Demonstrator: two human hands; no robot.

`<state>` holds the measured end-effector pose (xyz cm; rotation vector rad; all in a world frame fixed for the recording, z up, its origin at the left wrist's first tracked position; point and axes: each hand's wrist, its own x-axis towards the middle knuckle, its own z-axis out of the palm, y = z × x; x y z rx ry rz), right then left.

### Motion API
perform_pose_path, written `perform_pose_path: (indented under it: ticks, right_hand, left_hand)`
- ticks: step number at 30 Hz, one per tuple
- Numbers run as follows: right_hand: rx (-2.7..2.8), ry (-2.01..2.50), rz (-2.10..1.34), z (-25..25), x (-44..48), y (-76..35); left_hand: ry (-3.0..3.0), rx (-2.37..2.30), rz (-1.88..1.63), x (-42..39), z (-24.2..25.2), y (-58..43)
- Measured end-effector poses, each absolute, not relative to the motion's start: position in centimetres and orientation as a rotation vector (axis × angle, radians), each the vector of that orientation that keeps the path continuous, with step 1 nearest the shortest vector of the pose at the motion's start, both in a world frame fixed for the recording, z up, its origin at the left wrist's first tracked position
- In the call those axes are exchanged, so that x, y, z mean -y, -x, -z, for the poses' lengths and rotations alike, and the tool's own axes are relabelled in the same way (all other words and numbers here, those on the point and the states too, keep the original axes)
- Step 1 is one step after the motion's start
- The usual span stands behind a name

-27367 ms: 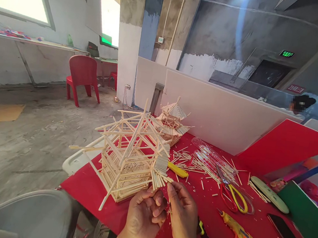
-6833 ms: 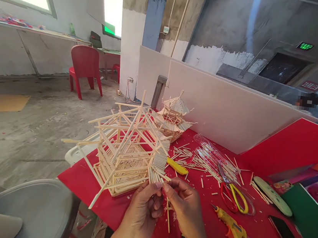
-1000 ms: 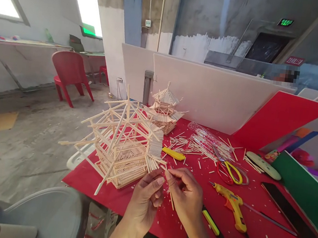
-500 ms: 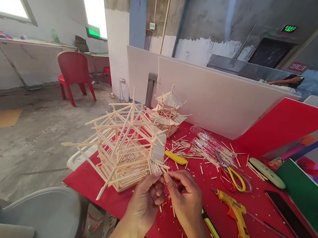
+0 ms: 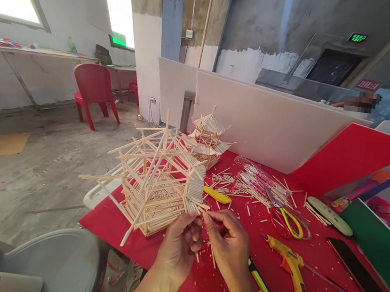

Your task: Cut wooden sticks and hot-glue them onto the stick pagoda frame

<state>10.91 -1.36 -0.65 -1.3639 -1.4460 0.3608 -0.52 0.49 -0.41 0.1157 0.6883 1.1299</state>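
A pavilion model of thin wooden sticks (image 5: 155,179) stands at the left of the red-covered table (image 5: 213,290), with slats on part of its roof. At its near right corner, my left hand (image 5: 180,243) is closed, thumb and finger pinched against the ends of the roof sticks (image 5: 196,207). My right hand (image 5: 228,237) pinches at the same corner, just right of the left. What lies between the fingertips is too small to make out. Behind stands a smaller two-tiered stick pavilion (image 5: 208,136).
Right of my hands lie a yellow glue gun (image 5: 290,266), scissors (image 5: 288,221) and a black-and-yellow utility knife (image 5: 263,284). A yellow cutter (image 5: 216,195) and loose sticks (image 5: 247,183) lie farther back. White boards (image 5: 248,119) stand behind; a grey stool (image 5: 55,266) is at left. A person is partly visible beyond.
The whole view has shifted slightly, so everything sits a little farther right. Both hands keep nearly the same pinch at the roof corner.
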Motion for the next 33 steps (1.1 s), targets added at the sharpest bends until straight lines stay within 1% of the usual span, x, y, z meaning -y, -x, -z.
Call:
perform_pose_path:
  ticks: [15, 26, 33]
  right_hand:
    - [1.421, 1.388, -0.382, 0.81, 1.11, -10.71]
    - [1.429, 1.303, -0.392, 1.32, 1.14, -10.98]
    - [1.454, 1.319, -0.313, 1.15, 1.72, -11.18]
  left_hand:
    - [-0.125, -0.711, -1.138, -0.52, 0.17, 0.37]
    - [-0.125, -0.706, -1.146, -0.43, -0.04, 0.29]
    - [-0.149, -0.715, -1.127, -0.04, 0.21, 0.34]
